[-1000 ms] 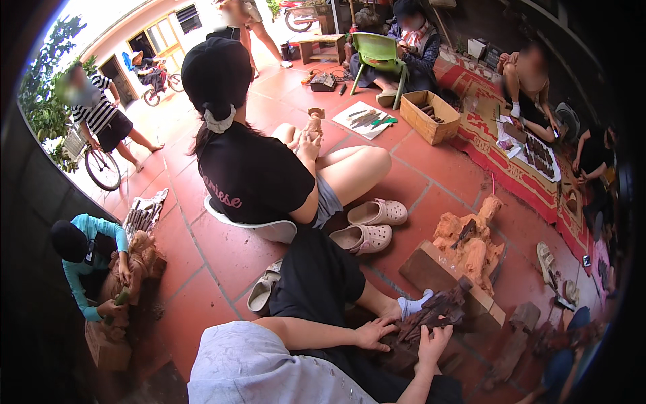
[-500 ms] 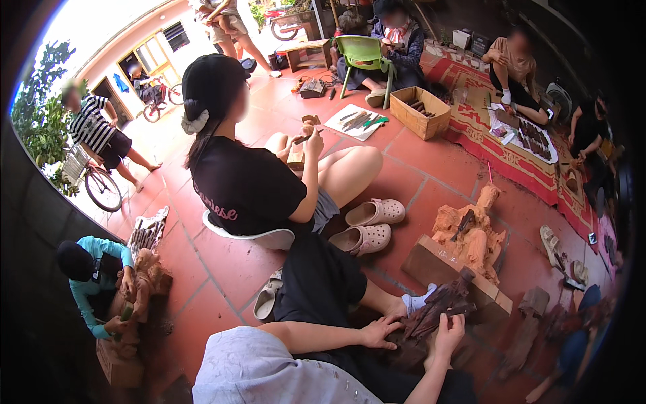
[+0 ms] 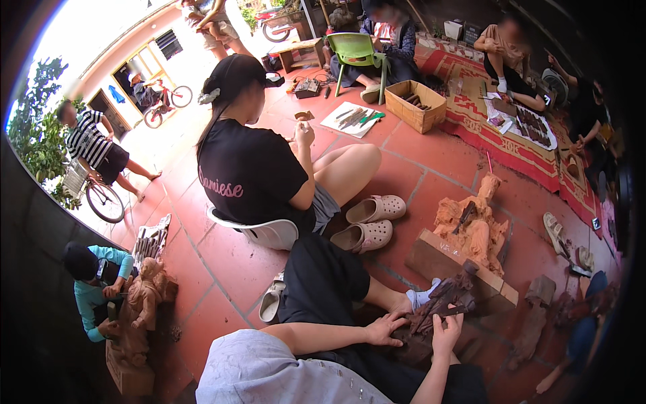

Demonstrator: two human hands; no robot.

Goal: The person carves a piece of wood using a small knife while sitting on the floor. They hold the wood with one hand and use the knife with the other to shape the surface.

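Observation:
A dark brown wooden carving [image 3: 431, 306] lies slanted across my lap, its knobby upper end by the edge of a wooden block. My left hand [image 3: 385, 330] is on its lower end, thumb and fingers spread around the wood and holding it. On the other side of the carving, my right hand [image 3: 446, 331] is raised, with fingertips pinched on a small dark flat strip [image 3: 452, 311] that touches or almost touches the surface. What kind of strip this is cannot be made out. My bent knee in dark trousers and a sock [image 3: 424, 294] are just beyond.
An orange-brown carved figure [image 3: 474, 229] lies on a wooden block [image 3: 444, 256] ahead. Pink clogs [image 3: 367, 234] and a person in black on a white stool [image 3: 266, 232] are in front. Left, a person in teal [image 3: 91, 289] holds another carving. A wooden box [image 3: 417, 108] stands farther off.
The view has shifted slightly. My right fingers have turned a little, and the dark strip shows more plainly. The person in black has lifted a small wooden piece; the teal-sleeved person's carving stands more upright.

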